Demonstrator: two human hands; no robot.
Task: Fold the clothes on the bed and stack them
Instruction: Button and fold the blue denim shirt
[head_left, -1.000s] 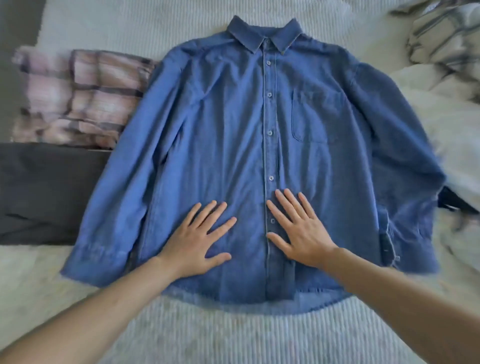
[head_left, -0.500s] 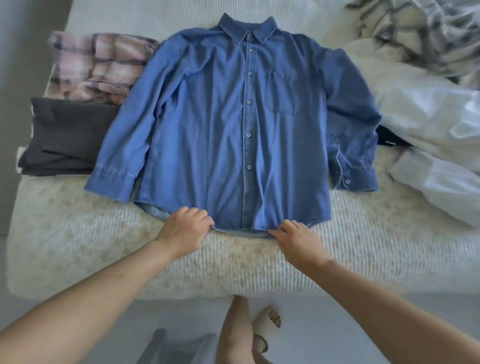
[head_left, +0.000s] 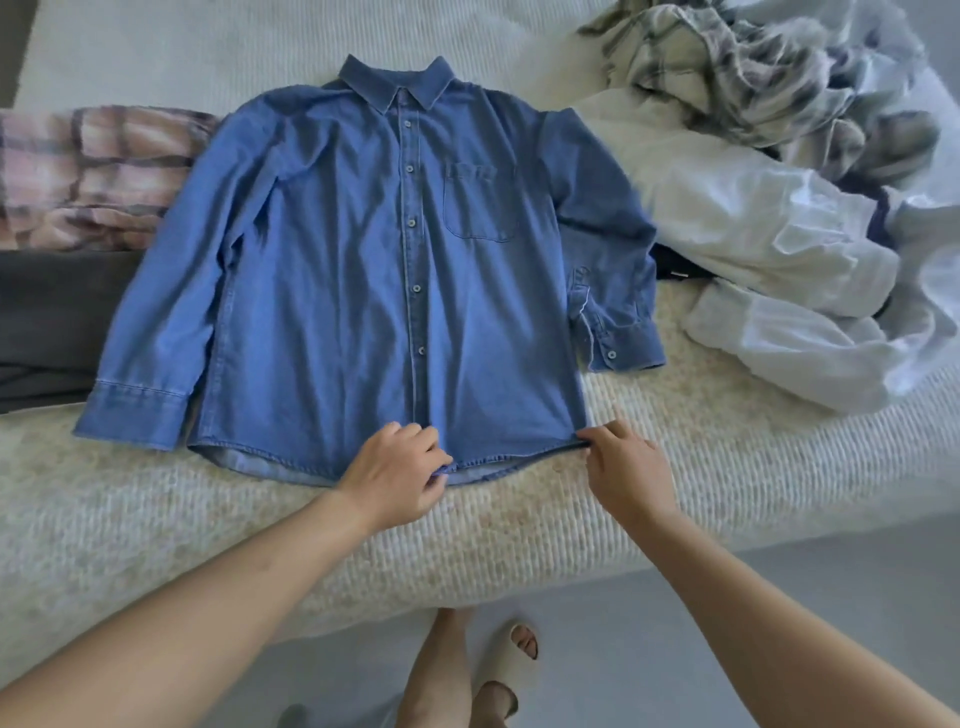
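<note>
Shirt (head_left: 363, 270) hem is where both hands work: the left hand (head_left: 395, 475) pinches the bottom edge near the button placket, and the right hand (head_left: 626, 467) pinches the hem at its right corner. It lies face up and buttoned on the bed (head_left: 727, 467), sleeves out to the sides, so I judge its folding not yet begun. To the left, a pink plaid garment (head_left: 98, 171) and a dark grey one (head_left: 57, 317) look already folded. To the right, a white garment (head_left: 769, 249) and a grey plaid one (head_left: 727, 67) lie crumpled, apparently left to do. No brand, label or writing is legible.
</note>
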